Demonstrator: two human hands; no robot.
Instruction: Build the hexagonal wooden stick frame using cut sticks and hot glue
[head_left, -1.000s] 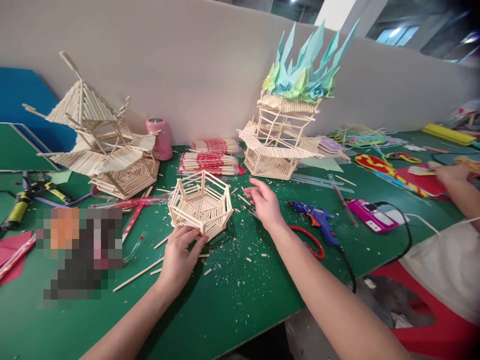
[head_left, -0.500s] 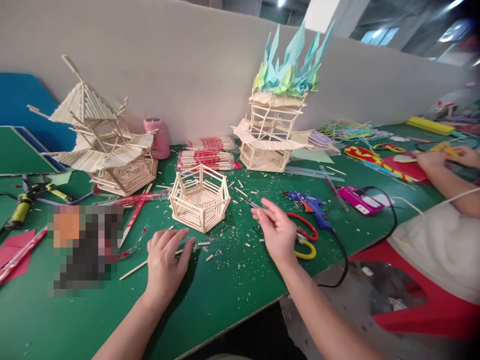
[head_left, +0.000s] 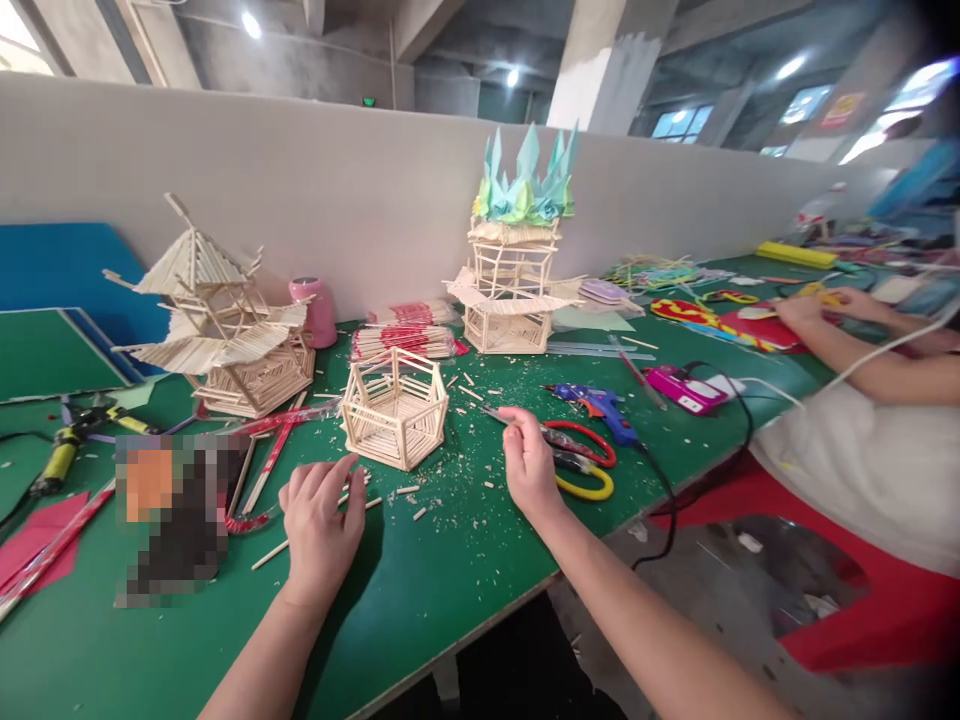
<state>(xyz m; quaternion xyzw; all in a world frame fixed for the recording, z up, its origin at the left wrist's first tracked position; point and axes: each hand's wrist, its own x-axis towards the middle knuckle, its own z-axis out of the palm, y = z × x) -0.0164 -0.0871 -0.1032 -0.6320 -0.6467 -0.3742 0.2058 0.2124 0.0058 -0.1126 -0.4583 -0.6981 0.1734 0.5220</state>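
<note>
My left hand lies low over the table with its fingers loosely stretched. A thin wooden stick runs beneath it, and short stick pieces lie by its fingertips. Just beyond stands a six-sided openwork frame of wooden sticks, upright and apart from both hands. My right hand is closed, thumb and fingers curled together, beside scissors with a red and a yellow handle. A metal tip shows past its fingertips; the hand hides whatever is inside its grasp.
A blue glue gun and pink box lie right, with cables. Behind stand a stick pagoda, a stick tower with paper leaves, a pink bottle and bundled sticks. Another person's hands work far right.
The camera view has tilted up and shifted. My right hand's fingers have curled in more tightly. My left hand stays low over the stick. The frame and scissors appear to stay put.
</note>
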